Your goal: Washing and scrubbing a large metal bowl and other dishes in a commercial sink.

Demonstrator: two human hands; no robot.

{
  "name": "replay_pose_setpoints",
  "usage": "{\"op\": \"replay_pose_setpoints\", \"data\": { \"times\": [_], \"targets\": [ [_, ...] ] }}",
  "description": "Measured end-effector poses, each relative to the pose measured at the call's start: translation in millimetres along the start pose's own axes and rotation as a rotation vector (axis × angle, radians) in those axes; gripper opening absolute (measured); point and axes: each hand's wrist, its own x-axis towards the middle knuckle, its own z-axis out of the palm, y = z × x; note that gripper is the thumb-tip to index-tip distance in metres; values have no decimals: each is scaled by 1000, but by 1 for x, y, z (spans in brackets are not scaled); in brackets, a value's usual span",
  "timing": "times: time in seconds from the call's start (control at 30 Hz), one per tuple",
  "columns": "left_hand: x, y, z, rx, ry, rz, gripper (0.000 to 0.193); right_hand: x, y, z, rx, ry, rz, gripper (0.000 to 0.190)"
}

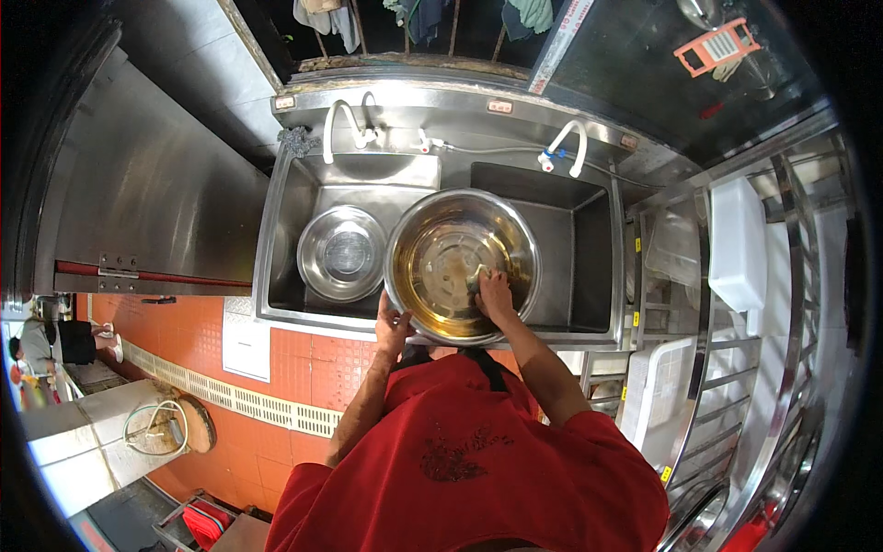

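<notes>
A large round metal basin (441, 228) rests over the front rim and middle divider of a two-bowl steel sink, its inside golden and wet-looking. My left hand (392, 330) grips the basin's rim at the lower left. Inside the basin, my right hand (495, 293) holds a small pale scrubbing pad or cloth (477, 277) against the right part of the bottom. A smaller steel bowl (341, 254) sits in the left sink bowl, just left of the basin.
White gooseneck faucets (338, 117) stand along the sink's back ledge. A dark steel-wool-like scrubber (298, 141) lies at the back left corner. Steel shelving with white plastic containers (738, 245) is on the right. A large steel door panel (152, 186) is on the left. A person stands far left.
</notes>
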Motion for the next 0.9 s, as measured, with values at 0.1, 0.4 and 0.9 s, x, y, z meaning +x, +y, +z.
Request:
{"op": "replay_pose_setpoints", "data": {
  "times": [0.1, 0.4, 0.9],
  "targets": [
    [4, 8, -4, 131, -57, 84, 96, 2, 4, 4, -122, 22, -66, 24],
    [4, 13, -3, 31, -142, 77, 97, 40, 27, -15, 85, 19, 98, 32],
    [9, 24, -1, 6, -177, 132, 95, 68, 26, 37, 78, 284, -218, 70]
  ]
}}
